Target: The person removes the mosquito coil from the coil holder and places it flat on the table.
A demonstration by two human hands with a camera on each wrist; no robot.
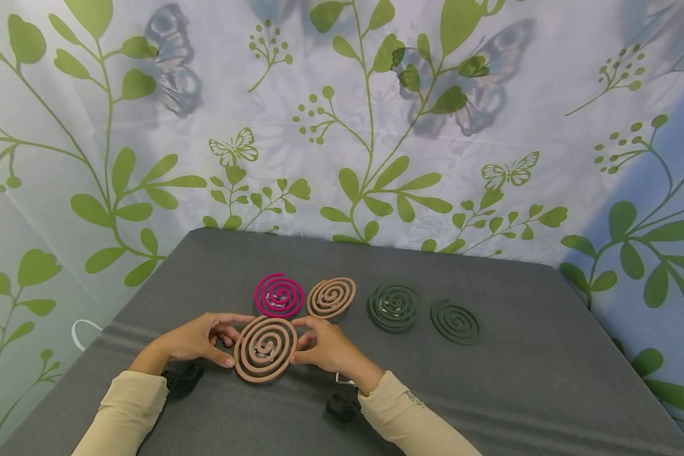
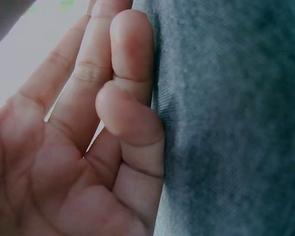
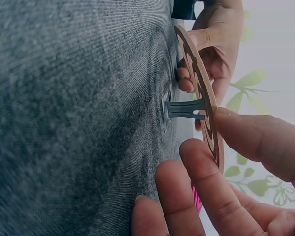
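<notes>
My left hand [image 1: 199,339] and right hand [image 1: 326,345] grip a tan coil [image 1: 266,346] (presumably balancing it) toward the table's [image 1: 519,380] left edge.

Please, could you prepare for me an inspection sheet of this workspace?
Surface: grey table cloth, lightly wrinkled.
Job's things: near tan coil, metal stand beneath; magenta coil and far tan coil beyond it; left green coil and right green coil farther right.
Clutter: nothing seen.
Hands: left hand holds near tan coil's left edge; right hand pinches its right edge.
Cables: none certain; white loop at table's left edge, nature unclear.
Surroundings: curtain with leaves and butterflies behind.
</notes>
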